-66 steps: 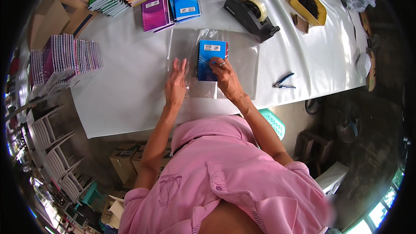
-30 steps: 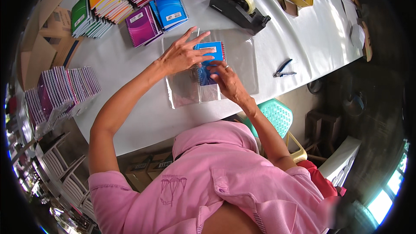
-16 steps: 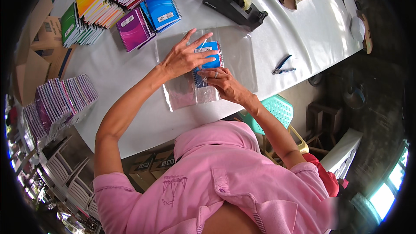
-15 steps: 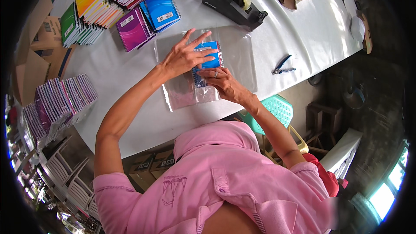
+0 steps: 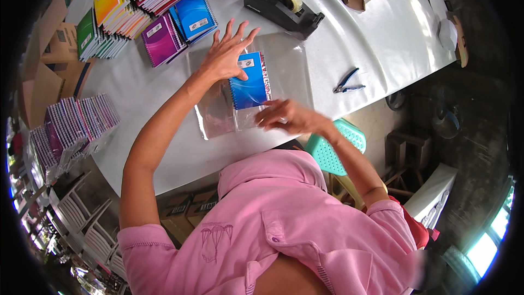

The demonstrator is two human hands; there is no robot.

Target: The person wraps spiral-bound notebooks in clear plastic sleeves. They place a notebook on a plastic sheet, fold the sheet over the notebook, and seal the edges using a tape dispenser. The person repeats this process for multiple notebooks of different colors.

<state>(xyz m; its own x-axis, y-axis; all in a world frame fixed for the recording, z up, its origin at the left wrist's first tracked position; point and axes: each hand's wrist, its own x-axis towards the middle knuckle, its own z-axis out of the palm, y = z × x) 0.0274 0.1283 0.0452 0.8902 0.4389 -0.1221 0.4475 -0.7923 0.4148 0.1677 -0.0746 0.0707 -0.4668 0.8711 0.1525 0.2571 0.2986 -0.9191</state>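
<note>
A blue spiral notebook (image 5: pixel 250 92) with a white label lies on a flat clear plastic bag (image 5: pixel 286 60) near the table's front. A strip of the plastic's edge runs close by the notebook. My left hand (image 5: pixel 225 54) is open, its fingers spread beyond the notebook's upper left corner and its thumb against the cover. At the notebook's lower right corner is my right hand (image 5: pixel 288 117), blurred by motion. Its fingers look loosely bent and apart, with nothing seen in them.
Stacks of coloured notebooks, among them purple (image 5: pixel 164 38) and blue (image 5: pixel 195 17), stand at the far left. A black tape dispenser (image 5: pixel 281 8) sits beyond the bag. Blue-handled nippers (image 5: pixel 348 82) lie to the right. Wrapped notebooks (image 5: pixel 82 125) rise at the left edge. A green stool (image 5: pixel 338 147) stands below.
My right hand has drawn back from the notebook, toward me and slightly right. My left hand has shifted up and left, uncovering more of the blue cover.
</note>
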